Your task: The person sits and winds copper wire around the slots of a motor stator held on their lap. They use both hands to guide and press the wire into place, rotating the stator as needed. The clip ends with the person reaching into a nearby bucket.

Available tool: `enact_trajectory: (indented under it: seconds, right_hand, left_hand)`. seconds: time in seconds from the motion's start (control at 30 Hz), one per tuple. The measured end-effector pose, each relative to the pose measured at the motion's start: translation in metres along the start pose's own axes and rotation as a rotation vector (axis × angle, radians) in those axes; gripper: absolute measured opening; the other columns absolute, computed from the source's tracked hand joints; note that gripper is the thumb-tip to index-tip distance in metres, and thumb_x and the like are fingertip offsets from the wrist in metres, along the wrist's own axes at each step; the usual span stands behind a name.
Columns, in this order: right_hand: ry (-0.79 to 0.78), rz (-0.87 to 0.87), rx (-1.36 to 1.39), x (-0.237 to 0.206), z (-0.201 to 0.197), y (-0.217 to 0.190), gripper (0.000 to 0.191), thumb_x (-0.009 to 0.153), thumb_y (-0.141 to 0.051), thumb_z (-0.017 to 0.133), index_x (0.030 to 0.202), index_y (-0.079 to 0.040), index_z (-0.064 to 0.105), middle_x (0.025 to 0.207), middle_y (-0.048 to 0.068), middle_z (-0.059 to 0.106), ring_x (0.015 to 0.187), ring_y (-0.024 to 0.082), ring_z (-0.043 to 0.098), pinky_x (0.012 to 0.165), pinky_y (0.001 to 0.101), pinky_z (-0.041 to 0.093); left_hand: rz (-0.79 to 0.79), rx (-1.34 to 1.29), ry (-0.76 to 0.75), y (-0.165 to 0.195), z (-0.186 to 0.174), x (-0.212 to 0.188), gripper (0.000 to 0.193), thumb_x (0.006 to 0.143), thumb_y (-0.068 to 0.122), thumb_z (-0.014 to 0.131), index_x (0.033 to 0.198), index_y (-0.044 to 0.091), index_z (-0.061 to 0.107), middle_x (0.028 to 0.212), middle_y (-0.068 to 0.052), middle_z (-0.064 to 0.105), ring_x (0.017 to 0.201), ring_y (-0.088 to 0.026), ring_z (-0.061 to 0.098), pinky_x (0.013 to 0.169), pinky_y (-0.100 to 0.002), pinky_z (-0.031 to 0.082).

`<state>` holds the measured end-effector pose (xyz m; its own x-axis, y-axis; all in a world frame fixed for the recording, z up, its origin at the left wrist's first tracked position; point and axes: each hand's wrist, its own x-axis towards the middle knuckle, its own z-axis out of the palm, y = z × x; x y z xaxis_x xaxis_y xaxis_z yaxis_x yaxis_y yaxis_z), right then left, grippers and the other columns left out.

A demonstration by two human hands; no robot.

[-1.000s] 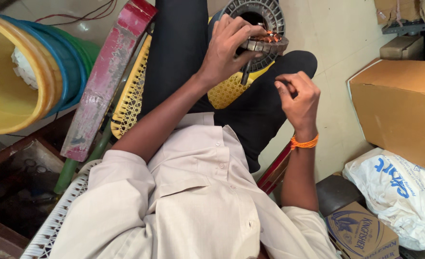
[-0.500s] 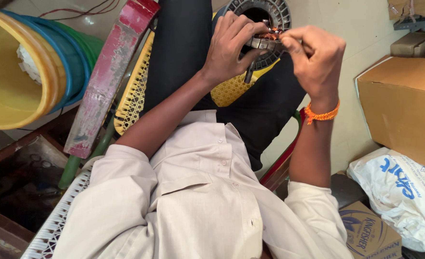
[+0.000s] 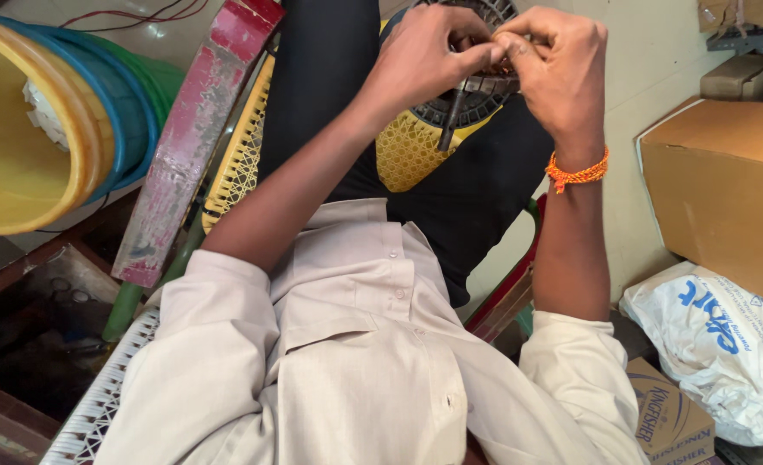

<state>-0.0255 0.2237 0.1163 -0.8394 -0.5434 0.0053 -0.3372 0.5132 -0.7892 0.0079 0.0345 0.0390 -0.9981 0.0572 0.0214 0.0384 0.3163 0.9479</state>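
Note:
A round dark metal motor part (image 3: 483, 96) with copper windings rests on my lap over a yellow mesh stool (image 3: 409, 153). My left hand (image 3: 429, 53) grips its top edge, and a thin dark tool (image 3: 451, 122) hangs down from the fingers. My right hand (image 3: 554, 67), with an orange thread band at the wrist, meets the left one above the part. Its fingertips are pinched on the copper wire (image 3: 504, 67) at the rim. Both hands hide most of the windings.
Nested yellow, blue and green buckets (image 3: 28, 155) lie at the left beside a worn red plank (image 3: 192, 138). A cardboard box (image 3: 726, 189), a white plastic bag (image 3: 717, 344) and a small carton (image 3: 667, 422) stand at the right. A white woven seat (image 3: 97, 405) is below left.
My right hand has risen from beside my knee up to the motor part and now pinches at its rim next to the left hand. The left hand has stayed on the part.

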Motion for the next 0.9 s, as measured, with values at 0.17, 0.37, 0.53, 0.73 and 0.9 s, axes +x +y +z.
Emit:
enact_trajectory:
  seconds: [0.17, 0.37, 0.53, 0.73, 0.9]
  right_hand:
    - [0.039, 0.22, -0.152, -0.008, -0.003, -0.017, 0.009, 0.097, -0.004, 0.074, 0.096, 0.005, 0.073, 0.065, 0.01, 0.055, 0.059, 0.011, 0.043, 0.055, 0.0298, 0.035]
    - [0.147, 0.083, -0.06, -0.051, 0.006, -0.051, 0.008, 0.106, -0.003, 0.072, 0.106, 0.005, 0.073, 0.09, 0.004, 0.067, 0.079, 0.007, 0.057, 0.071, 0.0253, 0.047]
    - [0.205, 0.1, -0.138, -0.06, 0.038, -0.061, 0.006, 0.102, -0.003, 0.075, 0.104, 0.003, 0.073, 0.081, 0.011, 0.067, 0.065, 0.015, 0.056, 0.062, 0.03, 0.045]
    - [0.216, -0.01, -0.297, -0.067, 0.068, -0.046, 0.005, 0.099, -0.001, 0.073, 0.102, 0.002, 0.071, 0.087, 0.017, 0.07, 0.074, 0.032, 0.069, 0.066, 0.0383, 0.052]
    - [0.229, -0.032, -0.387, -0.083, 0.09, -0.021, 0.006, 0.096, -0.001, 0.07, 0.102, -0.002, 0.073, 0.09, 0.017, 0.072, 0.077, 0.034, 0.071, 0.068, 0.0407, 0.055]
  left_hand:
    - [0.002, -0.015, -0.049, -0.009, 0.003, 0.009, 0.021, 0.082, 0.026, 0.078, 0.095, 0.011, 0.083, 0.072, -0.006, 0.074, 0.064, -0.015, 0.07, 0.059, -0.033, 0.054]
    - [0.093, -0.184, -0.009, -0.031, -0.003, -0.001, 0.021, 0.087, 0.018, 0.081, 0.104, 0.005, 0.082, 0.088, -0.007, 0.079, 0.076, -0.015, 0.075, 0.068, -0.031, 0.059]
    - [0.118, -0.187, -0.002, -0.038, -0.005, -0.003, 0.021, 0.088, 0.017, 0.081, 0.106, 0.005, 0.082, 0.092, -0.006, 0.079, 0.081, -0.014, 0.077, 0.075, -0.029, 0.061]
    - [0.023, -0.13, -0.047, -0.04, -0.007, -0.001, 0.022, 0.085, 0.019, 0.079, 0.103, 0.007, 0.083, 0.086, -0.005, 0.077, 0.074, -0.014, 0.074, 0.068, -0.03, 0.059]
    - [0.177, -0.181, -0.164, -0.03, -0.023, -0.005, 0.022, 0.099, 0.021, 0.073, 0.113, 0.005, 0.077, 0.095, -0.003, 0.074, 0.085, -0.015, 0.072, 0.077, -0.032, 0.058]
